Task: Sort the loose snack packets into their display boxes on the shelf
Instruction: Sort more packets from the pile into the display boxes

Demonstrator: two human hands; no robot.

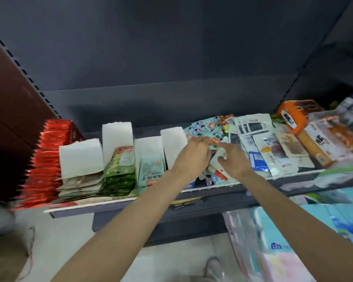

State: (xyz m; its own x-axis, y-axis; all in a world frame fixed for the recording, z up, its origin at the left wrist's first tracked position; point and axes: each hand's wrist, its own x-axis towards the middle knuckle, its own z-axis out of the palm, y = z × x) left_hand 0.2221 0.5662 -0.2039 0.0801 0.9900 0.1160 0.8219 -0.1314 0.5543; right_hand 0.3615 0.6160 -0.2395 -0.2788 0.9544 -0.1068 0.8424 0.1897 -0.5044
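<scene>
At the shelf's front edge, both hands meet over the heap of loose foil snack packets [259, 143]: left hand [194, 151] and right hand [231, 157] pinch a pale teal packet [215, 142] together. Tugging could spill neighbours; beyond, white cardboard display boxes [116, 137] wait.

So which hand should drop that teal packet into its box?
Probably the left hand: it pinches the teal packet with the right hand, but lies nearer the teal box.
</scene>
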